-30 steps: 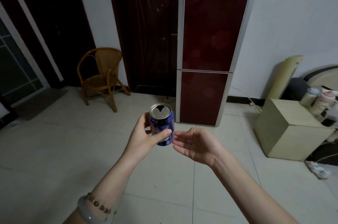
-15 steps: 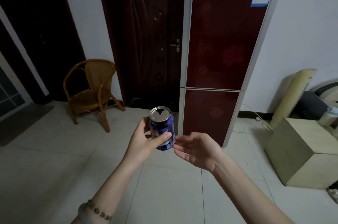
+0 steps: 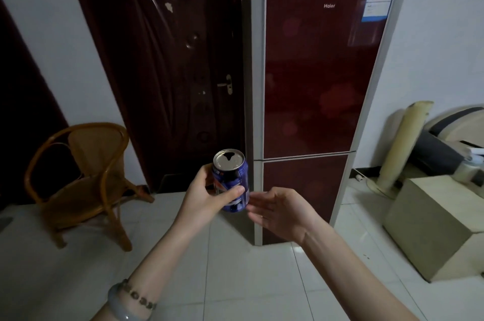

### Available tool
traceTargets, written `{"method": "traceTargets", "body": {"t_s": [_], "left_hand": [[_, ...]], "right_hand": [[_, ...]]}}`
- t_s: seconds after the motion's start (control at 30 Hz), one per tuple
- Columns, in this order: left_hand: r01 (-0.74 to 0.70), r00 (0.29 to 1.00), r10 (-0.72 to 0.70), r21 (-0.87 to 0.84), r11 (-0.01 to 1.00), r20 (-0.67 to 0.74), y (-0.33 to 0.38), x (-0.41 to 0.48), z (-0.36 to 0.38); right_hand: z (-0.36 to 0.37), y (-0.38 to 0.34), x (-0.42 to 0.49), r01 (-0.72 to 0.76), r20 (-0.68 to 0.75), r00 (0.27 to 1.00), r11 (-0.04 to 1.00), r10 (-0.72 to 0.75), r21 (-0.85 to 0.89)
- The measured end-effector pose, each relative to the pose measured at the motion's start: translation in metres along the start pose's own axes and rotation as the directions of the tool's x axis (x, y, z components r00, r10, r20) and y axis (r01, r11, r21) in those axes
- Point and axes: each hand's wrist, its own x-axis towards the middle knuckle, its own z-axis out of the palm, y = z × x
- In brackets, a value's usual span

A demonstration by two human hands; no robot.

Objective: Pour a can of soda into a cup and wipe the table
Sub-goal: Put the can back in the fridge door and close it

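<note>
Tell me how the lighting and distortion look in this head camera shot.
Head view: dim indoor light, the door nearly black; wide-angle distortion leans the fridge and door; the can in the left hand catches light on its lid; little blur.

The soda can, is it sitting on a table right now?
No, the left hand grips the soda can in the air above the tiled floor, with no table under it.

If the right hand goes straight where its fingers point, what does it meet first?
Probably the can, which the left hand holds. The right hand points open fingers at the can's lower side from close by, though depth is unclear.
</note>
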Motion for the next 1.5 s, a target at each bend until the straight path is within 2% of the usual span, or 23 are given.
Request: {"method": "traceTargets", "body": {"t_s": [0.27,0.5,0.8,0.93,0.97,1.0,1.03,1.07,1.1,1.13,1.17,1.2,1.3,1.37,1.43,1.5], "left_hand": [[0.001,1.0,-0.001,-0.023,1.0,0.022,-0.038,0.115,-0.009],[-0.009,1.0,0.009,-0.056,0.998,0.007,-0.056,0.241,-0.002],[-0.032,0.997,0.026,-0.074,0.997,-0.077,-0.058,0.392,0.009],[-0.027,0.995,0.02,-0.078,0.997,-0.095,-0.065,0.434,0.008],[-0.022,0.996,0.016,-0.07,0.997,-0.092,-0.068,0.443,0.006],[-0.021,0.996,0.016,-0.062,0.998,-0.088,-0.071,0.45,0.005],[-0.018,0.996,0.013,-0.059,0.998,-0.084,-0.075,0.457,0.003],[-0.014,0.997,0.008,-0.062,0.998,-0.082,-0.079,0.462,0.002],[-0.009,0.997,0.003,-0.069,0.998,-0.082,-0.082,0.467,0.0],[-0.007,0.997,0.001,-0.074,0.997,-0.083,-0.086,0.471,-0.002],[-0.005,0.997,-0.001,-0.073,0.997,-0.08,-0.089,0.474,-0.003],[-0.003,0.997,-0.002,-0.068,0.998,-0.073,-0.093,0.477,-0.004],[-0.001,0.998,-0.002,-0.052,0.999,-0.059,-0.099,0.487,-0.01],[-0.003,0.998,0.0,-0.065,0.998,-0.056,-0.101,0.493,-0.013],[-0.013,0.999,0.009,-0.076,0.997,-0.051,-0.101,0.496,-0.014],[-0.015,0.999,0.011,-0.094,0.995,-0.041,-0.101,0.498,-0.014]], "right_hand": [[0.006,-0.054,0.103,0.012,-0.044,0.999,1.0,-0.013,-0.024],[0.001,-0.136,0.212,0.001,-0.045,0.999,0.995,-0.005,-0.095],[0.002,-0.251,0.32,0.068,0.012,0.998,0.95,-0.068,-0.304],[0.004,-0.278,0.356,0.162,0.069,0.987,0.854,-0.147,-0.495],[0.005,-0.283,0.363,0.229,0.108,0.973,0.777,-0.205,-0.587],[0.005,-0.287,0.369,0.318,0.176,0.945,0.648,-0.277,-0.692],[0.002,-0.291,0.375,0.437,0.297,0.883,0.406,-0.364,-0.803],[-0.001,-0.296,0.382,0.505,0.453,0.78,0.007,-0.432,-0.863],[-0.003,-0.303,0.389,0.441,0.596,0.68,-0.411,-0.426,-0.798],[-0.006,-0.307,0.398,0.307,0.722,0.578,-0.718,-0.381,-0.624],[-0.009,-0.31,0.407,0.185,0.785,0.541,-0.868,-0.302,-0.461],[-0.011,-0.313,0.415,0.119,0.814,0.523,-0.924,-0.254,-0.365],[-0.008,-0.324,0.428,0.08,0.807,0.563,-0.96,-0.179,-0.269],[-0.009,-0.331,0.437,0.035,0.834,0.531,-0.979,-0.151,-0.2],[-0.008,-0.338,0.443,-0.048,0.808,0.571,-0.988,-0.148,-0.147],[-0.006,-0.339,0.447,-0.136,0.753,0.642,-0.988,-0.145,-0.075]]}}
